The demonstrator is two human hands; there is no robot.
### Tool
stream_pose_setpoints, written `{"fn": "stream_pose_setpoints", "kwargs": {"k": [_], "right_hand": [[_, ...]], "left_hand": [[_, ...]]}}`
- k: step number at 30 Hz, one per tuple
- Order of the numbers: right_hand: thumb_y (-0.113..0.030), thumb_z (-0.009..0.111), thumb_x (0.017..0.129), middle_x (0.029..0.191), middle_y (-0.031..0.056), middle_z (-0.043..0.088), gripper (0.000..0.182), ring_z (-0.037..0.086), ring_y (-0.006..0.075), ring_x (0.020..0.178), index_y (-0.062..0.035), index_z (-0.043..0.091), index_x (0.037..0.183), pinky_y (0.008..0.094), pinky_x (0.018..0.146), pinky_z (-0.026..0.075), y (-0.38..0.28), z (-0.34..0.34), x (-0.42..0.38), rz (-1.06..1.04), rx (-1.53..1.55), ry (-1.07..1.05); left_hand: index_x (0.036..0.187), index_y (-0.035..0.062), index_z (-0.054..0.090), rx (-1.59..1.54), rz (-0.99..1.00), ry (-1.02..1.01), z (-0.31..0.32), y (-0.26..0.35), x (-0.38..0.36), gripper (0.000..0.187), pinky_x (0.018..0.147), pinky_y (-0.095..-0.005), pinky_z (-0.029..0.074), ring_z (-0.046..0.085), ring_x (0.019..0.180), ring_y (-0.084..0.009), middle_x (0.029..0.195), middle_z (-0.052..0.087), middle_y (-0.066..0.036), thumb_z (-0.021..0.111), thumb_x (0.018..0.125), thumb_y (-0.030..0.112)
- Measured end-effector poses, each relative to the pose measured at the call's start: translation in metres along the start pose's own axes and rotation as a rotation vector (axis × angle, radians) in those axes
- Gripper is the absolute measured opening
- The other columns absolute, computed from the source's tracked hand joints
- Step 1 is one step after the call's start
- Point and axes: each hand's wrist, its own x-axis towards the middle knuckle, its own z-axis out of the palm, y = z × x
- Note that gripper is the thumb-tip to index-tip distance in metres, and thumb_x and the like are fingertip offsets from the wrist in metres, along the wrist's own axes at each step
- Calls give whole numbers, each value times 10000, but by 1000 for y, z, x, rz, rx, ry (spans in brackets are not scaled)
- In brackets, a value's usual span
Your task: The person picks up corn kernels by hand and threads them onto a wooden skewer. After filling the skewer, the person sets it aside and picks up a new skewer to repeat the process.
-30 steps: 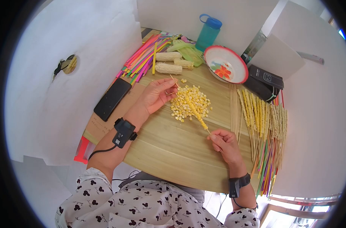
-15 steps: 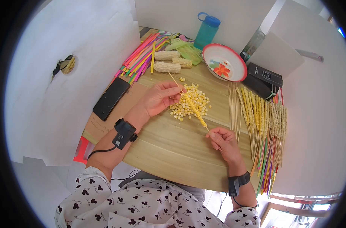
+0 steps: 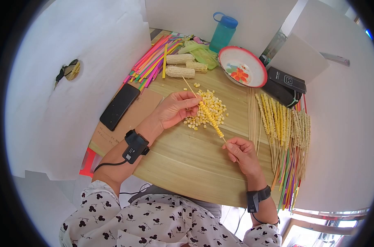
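A thin wooden skewer (image 3: 189, 85) threaded with yellow corn kernels (image 3: 212, 119) slants between my two hands. My left hand (image 3: 178, 108) is closed with thumb and fingers pinched at the upper end of the kernel row, and the bare tip sticks out past it. Lower right, my right hand (image 3: 241, 153) grips the skewer's other end just below the last kernels. Beneath and behind the skewer lies a pile of loose kernels (image 3: 215, 105) on the wooden table (image 3: 182, 152).
Stripped cobs (image 3: 181, 73), colored strips (image 3: 154, 61) and a green bag (image 3: 201, 53) lie at the back. A phone (image 3: 120, 107) rests at left. Around the right side are a blue bottle (image 3: 224, 35), a red-rimmed basin (image 3: 252, 68), a black box (image 3: 283, 84), bare skewers (image 3: 251, 113) and filled skewers (image 3: 283, 123).
My left hand has shifted very slightly down along the skewer's upper part, fingers still pinched. My right hand and the loose pile look much the same.
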Motion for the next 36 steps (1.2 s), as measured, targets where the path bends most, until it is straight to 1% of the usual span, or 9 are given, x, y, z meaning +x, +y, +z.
{"fn": "stream_pose_setpoints", "kwargs": {"k": [2, 4, 13, 16, 20, 22, 34, 35, 36], "right_hand": [[-134, 572, 925, 651, -34, 520, 163, 395, 32, 542, 15, 637, 907, 178, 496, 305, 0, 0, 0, 4, -4, -1], [-136, 571, 926, 646, -36, 514, 165, 393, 33, 542, 15, 636, 906, 178, 496, 303, 0, 0, 0, 6, -8, -1], [-144, 563, 931, 624, -45, 483, 167, 383, 29, 537, 5, 633, 900, 179, 493, 289, -1, 0, -1, 8, -11, -14], [-148, 558, 934, 621, -47, 476, 169, 380, 28, 537, 1, 632, 901, 178, 493, 286, -3, 0, -1, 11, -12, -26], [-157, 554, 936, 617, -50, 470, 175, 379, 26, 539, -4, 631, 901, 176, 498, 285, -3, 0, -1, 17, -17, -37], [-159, 554, 937, 616, -51, 468, 176, 378, 25, 540, -5, 631, 901, 175, 500, 285, -3, 0, -1, 16, -18, -38], [-165, 544, 942, 609, -51, 455, 182, 374, 29, 540, -6, 626, 905, 181, 502, 282, -2, 0, -1, 14, -32, -46], [-166, 543, 942, 607, -51, 455, 184, 374, 30, 539, -6, 626, 901, 182, 502, 282, -2, 0, -1, 19, -25, -45], [-166, 542, 943, 605, -51, 454, 187, 375, 30, 539, -6, 627, 898, 183, 503, 283, -2, 0, -1, 24, -18, -44]], "left_hand": [[958, 30, 647, 6, 4, 0, 0, 0, 0, 108, 648, -239, 497, 594, 688, -123, 846, 635, -45, 651, 856, 66], [953, 33, 635, 21, 12, -41, -3, 0, 1, 83, 694, -264, 507, 582, 720, -125, 865, 627, -47, 625, 873, 54], [955, 52, 630, 1, 35, -44, -3, -2, 2, 79, 726, -267, 502, 573, 750, -111, 905, 628, -29, 617, 877, 45], [940, 34, 644, -11, 43, -24, 2, -1, 0, 82, 673, -226, 482, 567, 752, -109, 906, 624, -40, 646, 859, 44], [946, 29, 644, -11, 38, -38, -1, -1, 0, 87, 674, -232, 475, 558, 751, -112, 904, 618, -41, 644, 860, 44], [957, 47, 630, -3, 33, -104, -5, -2, 2, 81, 741, -261, 506, 578, 767, -109, 912, 628, -30, 617, 877, 43], [970, 50, 629, 19, 51, -64, -4, -3, 1, 94, 778, -278, 527, 616, 842, -126, 951, 641, -40, 614, 877, 43], [970, 50, 629, 18, 48, -63, -2, -3, 0, 94, 778, -278, 527, 616, 842, -126, 951, 641, -40, 614, 877, 43], [961, 43, 638, 5, 49, -30, 0, -3, 0, 98, 720, -253, 504, 592, 784, -119, 930, 639, -45, 635, 863, 42]]}}
